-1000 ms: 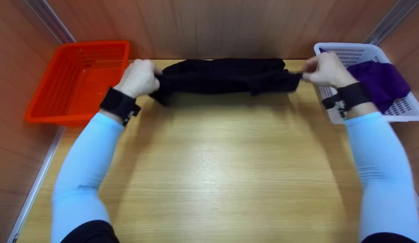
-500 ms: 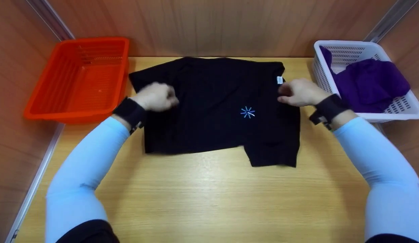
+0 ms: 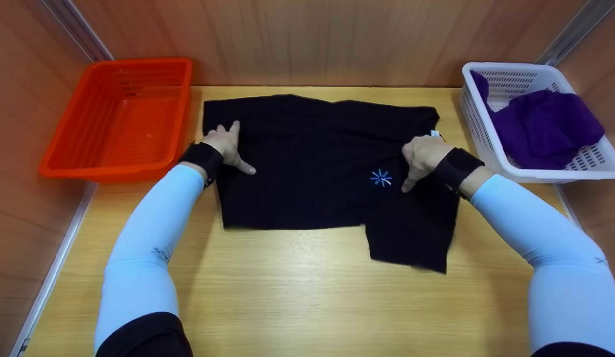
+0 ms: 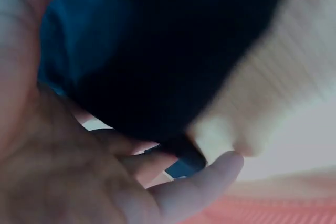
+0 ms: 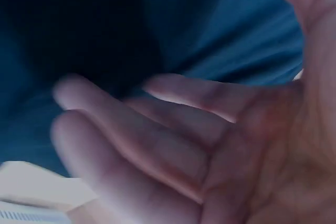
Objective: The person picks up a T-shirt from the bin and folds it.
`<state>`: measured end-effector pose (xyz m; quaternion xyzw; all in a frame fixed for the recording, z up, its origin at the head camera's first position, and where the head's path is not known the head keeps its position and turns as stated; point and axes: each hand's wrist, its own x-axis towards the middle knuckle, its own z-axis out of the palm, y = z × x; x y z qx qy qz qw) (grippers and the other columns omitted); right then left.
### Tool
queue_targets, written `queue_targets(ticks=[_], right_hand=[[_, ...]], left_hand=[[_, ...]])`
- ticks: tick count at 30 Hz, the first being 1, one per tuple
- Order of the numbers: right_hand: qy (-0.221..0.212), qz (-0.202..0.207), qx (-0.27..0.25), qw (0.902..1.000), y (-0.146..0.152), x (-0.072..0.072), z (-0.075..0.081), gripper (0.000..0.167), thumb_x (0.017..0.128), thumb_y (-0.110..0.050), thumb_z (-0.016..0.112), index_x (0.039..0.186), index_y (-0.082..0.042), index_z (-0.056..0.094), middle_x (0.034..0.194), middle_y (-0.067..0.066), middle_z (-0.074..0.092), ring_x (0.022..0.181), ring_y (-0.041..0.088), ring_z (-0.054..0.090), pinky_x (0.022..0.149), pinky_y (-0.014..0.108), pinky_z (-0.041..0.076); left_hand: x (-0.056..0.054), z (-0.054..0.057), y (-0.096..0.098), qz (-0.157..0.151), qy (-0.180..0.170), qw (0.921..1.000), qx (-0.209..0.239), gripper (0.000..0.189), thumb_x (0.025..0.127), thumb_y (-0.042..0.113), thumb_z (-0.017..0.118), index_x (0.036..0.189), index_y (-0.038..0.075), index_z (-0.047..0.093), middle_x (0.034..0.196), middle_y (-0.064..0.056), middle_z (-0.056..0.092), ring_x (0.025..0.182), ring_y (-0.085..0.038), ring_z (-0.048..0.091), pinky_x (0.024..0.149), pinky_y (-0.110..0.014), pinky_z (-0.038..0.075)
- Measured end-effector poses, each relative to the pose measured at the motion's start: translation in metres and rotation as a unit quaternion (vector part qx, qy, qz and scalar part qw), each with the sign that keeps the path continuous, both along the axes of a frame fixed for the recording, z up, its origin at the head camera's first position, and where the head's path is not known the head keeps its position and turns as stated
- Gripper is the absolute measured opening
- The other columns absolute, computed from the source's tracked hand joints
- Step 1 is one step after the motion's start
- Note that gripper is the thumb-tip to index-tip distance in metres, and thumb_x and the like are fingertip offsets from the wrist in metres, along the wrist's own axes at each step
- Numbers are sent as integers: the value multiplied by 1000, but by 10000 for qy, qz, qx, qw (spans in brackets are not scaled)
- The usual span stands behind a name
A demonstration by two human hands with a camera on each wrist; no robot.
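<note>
A black T-shirt (image 3: pixel 307 163) lies spread sideways on the table, its hem to the left and its neck with a white label (image 3: pixel 434 133) to the right. One sleeve (image 3: pixel 411 243) points toward the person, and a light star-shaped print (image 3: pixel 381 178) shows on the cloth. My left hand (image 3: pixel 228 145) rests on the shirt's left part, thumb and fingers spread. At the neck end, beside the print, my right hand (image 3: pixel 422 156) touches the fabric. In the right wrist view its fingers (image 5: pixel 131 140) are loosely extended over the dark cloth, gripping nothing.
An orange basket (image 3: pixel 181 114) stands at the back left. At the back right is a white basket (image 3: pixel 585 173) with purple cloth (image 3: pixel 545 129) in it. Wooden panels (image 3: pixel 317 44) wall the table (image 3: pixel 307 297) at the back and sides.
The T-shirt, first held by both hands near the back wall, now lies flat. Both hands have let go and come down onto it, and it has shifted slightly right and toward the person.
</note>
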<state>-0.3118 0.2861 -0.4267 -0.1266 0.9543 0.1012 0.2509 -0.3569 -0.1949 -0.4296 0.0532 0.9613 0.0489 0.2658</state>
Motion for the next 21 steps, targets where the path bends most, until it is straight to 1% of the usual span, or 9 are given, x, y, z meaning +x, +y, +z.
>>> queue_targets(ticks=[3,6,8,9,12,15,17,19,21], right_hand=[[-488,-262,-88,9984,0,0,7,72,73,-77,94,91,-11,71,103,14,75,82,28,75,81,45,68],[-626,-590,-604,9945,4,-8,8,69,84,-76,87,91,-9,73,93,15,78,73,28,79,66,37,65],[-393,-581,-864,9938,9,-14,4,65,91,-72,82,96,-7,75,96,16,79,80,29,79,70,39,64],[-247,-541,-941,9938,11,-18,2,64,94,-69,80,101,-6,76,101,17,79,87,31,79,76,42,64],[138,-385,-905,9951,19,-25,-5,66,96,-67,78,121,-6,75,123,22,76,110,40,72,94,56,60],[145,-464,-858,9951,23,-31,-10,78,94,-67,81,138,-5,66,143,30,68,130,49,65,109,67,55],[107,-565,-867,9946,26,-34,-12,86,93,-69,81,145,-5,60,149,33,63,137,52,61,114,70,52],[95,-640,-895,9939,27,-38,-14,91,93,-70,81,151,-4,55,155,35,59,142,55,57,118,71,49],[102,-655,-906,9937,29,-43,-15,96,94,-71,79,156,-3,50,159,36,53,146,58,53,120,73,46]], left_hand=[[10,5,3,-206,225,9984,-468,159,80,63,98,179,11,-15,180,-45,-10,168,-70,6,128,-80,37],[18,9,4,-551,551,9915,-1039,166,73,66,101,180,11,-13,179,-47,-8,165,-73,12,119,-79,48],[22,10,5,-528,623,9897,-1177,167,72,68,101,179,9,-13,179,-48,-3,162,-72,24,117,-76,52],[22,10,5,-373,557,9914,-1123,167,73,69,99,179,7,-15,178,-48,1,160,-71,28,118,-74,52],[19,11,5,295,245,9961,-792,162,81,69,94,176,1,-18,175,-50,17,156,-67,40,125,-69,48],[12,11,2,877,-125,9958,-232,154,90,57,92,173,-4,-22,174,-48,25,161,-62,38,134,-66,38],[7,10,2,925,-277,9953,91,150,92,46,93,172,-5,-23,174,-47,27,162,-60,36,136,-64,37],[4,7,2,939,-363,9932,582,145,94,33,93,172,-4,-24,179,-43,21,167,-57,31,138,-62,33],[3,6,0,1020,-280,9876,1162,139,94,22,91,174,-2,-20,182,-39,18,168,-55,29,138,-60,35]])
